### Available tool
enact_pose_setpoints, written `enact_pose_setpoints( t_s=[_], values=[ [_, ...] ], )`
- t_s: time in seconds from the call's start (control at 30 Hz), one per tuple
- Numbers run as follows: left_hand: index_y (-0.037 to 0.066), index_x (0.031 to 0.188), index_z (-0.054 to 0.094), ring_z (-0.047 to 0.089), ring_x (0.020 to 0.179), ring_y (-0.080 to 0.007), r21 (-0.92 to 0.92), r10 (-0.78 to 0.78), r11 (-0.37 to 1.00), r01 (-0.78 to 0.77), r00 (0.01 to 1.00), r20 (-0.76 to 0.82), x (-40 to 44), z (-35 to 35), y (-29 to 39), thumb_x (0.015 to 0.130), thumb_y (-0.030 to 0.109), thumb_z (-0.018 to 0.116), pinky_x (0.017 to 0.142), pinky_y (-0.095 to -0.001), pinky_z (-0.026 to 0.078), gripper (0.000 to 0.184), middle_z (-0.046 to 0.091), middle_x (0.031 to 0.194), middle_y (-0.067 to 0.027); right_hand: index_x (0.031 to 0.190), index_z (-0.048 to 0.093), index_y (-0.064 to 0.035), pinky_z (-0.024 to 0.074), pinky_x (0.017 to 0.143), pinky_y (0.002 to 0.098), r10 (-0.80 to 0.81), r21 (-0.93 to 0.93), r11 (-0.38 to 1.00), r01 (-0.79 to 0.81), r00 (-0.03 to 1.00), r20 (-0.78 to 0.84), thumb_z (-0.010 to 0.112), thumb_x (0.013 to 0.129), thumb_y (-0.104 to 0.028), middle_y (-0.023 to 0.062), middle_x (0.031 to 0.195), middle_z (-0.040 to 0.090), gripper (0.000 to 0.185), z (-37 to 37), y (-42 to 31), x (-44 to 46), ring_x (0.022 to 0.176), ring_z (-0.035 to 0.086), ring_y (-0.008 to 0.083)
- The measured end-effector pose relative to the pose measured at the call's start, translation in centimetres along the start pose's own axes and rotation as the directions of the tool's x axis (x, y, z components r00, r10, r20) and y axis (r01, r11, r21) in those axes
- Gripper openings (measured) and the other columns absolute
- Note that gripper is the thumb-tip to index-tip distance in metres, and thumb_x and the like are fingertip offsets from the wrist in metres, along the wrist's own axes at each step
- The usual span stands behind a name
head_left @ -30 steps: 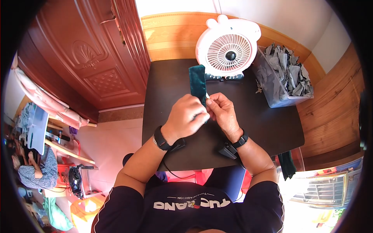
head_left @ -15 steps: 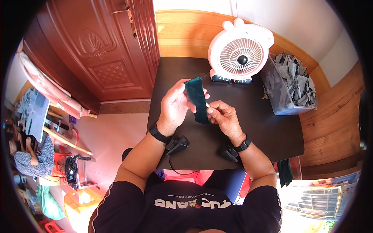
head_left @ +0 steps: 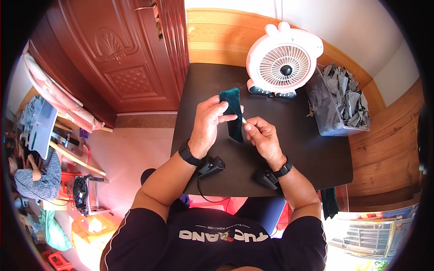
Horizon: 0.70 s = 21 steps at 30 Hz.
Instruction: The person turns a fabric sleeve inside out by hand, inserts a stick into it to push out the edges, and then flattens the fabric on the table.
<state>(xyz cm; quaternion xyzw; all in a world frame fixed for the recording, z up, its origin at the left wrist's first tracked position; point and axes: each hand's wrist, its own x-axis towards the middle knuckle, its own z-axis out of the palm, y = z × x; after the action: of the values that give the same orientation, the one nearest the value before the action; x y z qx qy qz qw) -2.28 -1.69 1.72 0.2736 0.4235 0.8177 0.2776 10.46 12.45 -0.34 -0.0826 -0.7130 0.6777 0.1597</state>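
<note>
My left hand (head_left: pixel 207 123) is closed on a dark green velvet fabric strip (head_left: pixel 230 100), its thumb pressed on the front near the upper end. The strip hangs down over the table with its lower end tapering, and a fold shows near the middle. My right hand (head_left: pixel 263 137) pinches a small pale stick-like thing (head_left: pixel 244 120) that touches the strip's right edge. Its kind is too small to tell, and the fingers cover most of it. Both hands are above the dark table (head_left: pixel 217 167).
A pink-white fan (head_left: pixel 285 58) stands at the back of the table. Beside it, a clear plastic bin (head_left: pixel 326 110) is full of grey scraps (head_left: pixel 346 97). Dark green fabric (head_left: pixel 330 203) hangs at the right front edge. Another person (head_left: pixel 38 178) sits at far left, near a red-brown door (head_left: pixel 117 58).
My left thumb has moved up onto the strip's front, and the strip has turned and looks narrower and folded. My right hand keeps its pinch at the strip's edge. The view has shifted slightly.
</note>
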Motion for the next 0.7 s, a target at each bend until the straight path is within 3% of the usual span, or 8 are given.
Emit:
enact_pose_setpoints(
  t_s=[0.17,0.27,0.37,0.47,0.7],
  values=[
    [-0.003,0.117,0.059,0.068,0.093,-0.0235,0.054,0.041,0.998,-0.039,0.999,-0.029,-0.9,1.1,0.2,0.095,0.017,0.052,0.078,-0.0327,0.055,0.030,0.067,0.101,-0.0109,0.093,0.063,-0.0053,0.0339,0.054,0.0188,-0.016,0.063,0.998,0.015,1.000,0.010,0.060,0.096,-0.017,-0.0065,0.067,0.050,0.013,0.6,0.0,-0.3,0.060,0.041,0.0020],
    [-0.003,0.122,0.055,0.068,0.096,-0.0287,0.074,0.054,0.996,-0.051,0.998,-0.044,-0.7,1.2,0.1,0.097,0.024,0.046,0.079,-0.0354,0.055,0.038,0.068,0.099,-0.0152,0.093,0.063,-0.0049,0.0345,0.054,0.0191,-0.011,0.033,0.999,0.011,1.000,0.013,0.060,0.096,-0.016,-0.0063,0.068,0.051,0.012,0.3,-0.4,-0.1,0.061,0.041,0.0021],
    [-0.002,0.121,0.054,0.068,0.096,-0.0287,-0.064,0.008,0.998,-0.010,0.999,-0.032,-0.2,0.8,0.7,0.098,0.028,0.044,0.080,-0.0358,0.055,0.040,0.068,0.100,-0.0178,0.093,0.062,-0.0043,0.0351,0.054,0.0194,-0.030,-0.022,0.999,0.031,0.999,0.017,0.059,0.096,-0.015,-0.0061,0.069,0.051,0.011,0.0,-0.1,0.2,0.061,0.041,0.0023],
    [-0.001,0.119,0.055,0.068,0.096,-0.0288,-0.014,-0.018,1.000,0.019,1.000,0.014,0.2,-0.4,0.6,0.097,0.032,0.043,0.081,-0.0355,0.054,0.040,0.067,0.101,-0.0203,0.092,0.062,-0.0032,0.0357,0.055,0.0196,-0.026,-0.098,0.995,0.027,1.000,0.009,0.060,0.095,-0.014,-0.0060,0.069,0.052,0.011,-0.1,0.0,0.2,0.061,0.042,0.0026],
    [0.000,0.116,0.055,0.067,0.099,-0.0323,-0.112,0.082,0.990,-0.086,0.996,-0.032,0.8,-1.0,-0.1,0.097,0.032,0.045,0.088,-0.0394,0.051,0.038,0.067,0.104,-0.0220,0.092,0.062,-0.0029,0.0370,0.055,0.0200,-0.017,-0.153,0.988,0.014,1.000,-0.019,0.060,0.095,-0.016,-0.0051,0.067,0.052,0.013,0.0,-0.1,0.1,0.062,0.045,0.0030]
  ],
)
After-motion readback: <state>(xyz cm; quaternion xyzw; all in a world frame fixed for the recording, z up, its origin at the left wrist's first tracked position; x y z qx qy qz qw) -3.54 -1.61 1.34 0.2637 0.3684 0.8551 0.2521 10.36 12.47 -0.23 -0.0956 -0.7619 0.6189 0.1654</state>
